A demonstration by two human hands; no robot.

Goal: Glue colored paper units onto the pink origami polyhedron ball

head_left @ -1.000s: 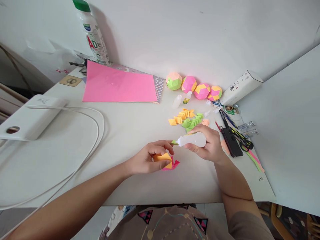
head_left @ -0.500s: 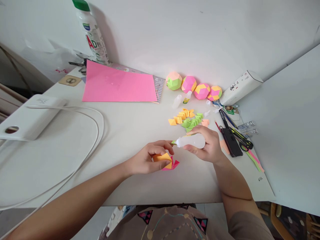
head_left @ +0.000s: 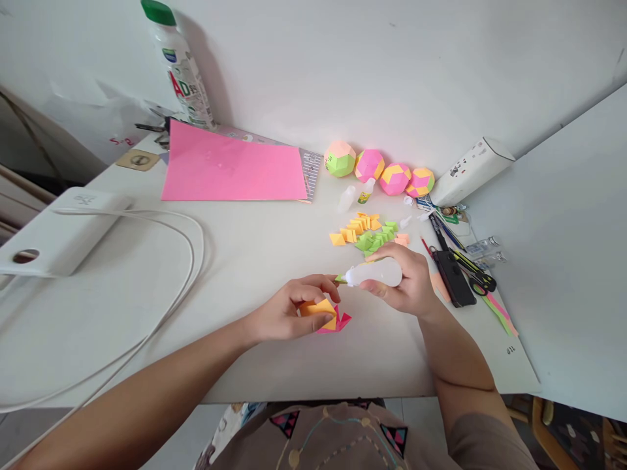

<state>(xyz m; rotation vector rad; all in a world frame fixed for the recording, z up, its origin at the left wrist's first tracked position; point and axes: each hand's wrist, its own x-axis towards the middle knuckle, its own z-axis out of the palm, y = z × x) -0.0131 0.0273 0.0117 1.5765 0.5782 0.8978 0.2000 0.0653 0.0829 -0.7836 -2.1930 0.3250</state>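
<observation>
Nearest to us, the white table [head_left: 274, 372] carried the work just beyond its front edge. Our left hand [head_left: 287, 314] was clamped on a folded paper assembly [head_left: 327, 316], orange over pink, resting on the table. Our right hand [head_left: 410, 286] was closed around a translucent glue bottle [head_left: 376, 273], just right of the assembly and slightly above it. The hands were apart, with the bottle spanning the gap.

Nothing stood between hands and work. Just right of the right hand lay a flat black object [head_left: 453, 277] and scissors [head_left: 479, 281]. A white cable [head_left: 189, 261] looped well to the left. Just behind the right hand lay a pile of folded orange and green units [head_left: 366, 234]. Farther back, four paper balls [head_left: 382, 171] lined the wall, with a pink sheet [head_left: 235, 166] to their left and a drink bottle [head_left: 179, 62] behind it.

The bottle's long axis ran nearly level, left to right. Its nozzle pointed left, and the tip met a small green paper piece [head_left: 339, 279] above the assembly. We could not tell what held that piece.

Our left forearm entered from the lower left, palm down, fingers curled over the assembly. Our right forearm entered from the lower right, wrist bent inward, fingers wrapped over the bottle's body.
</observation>
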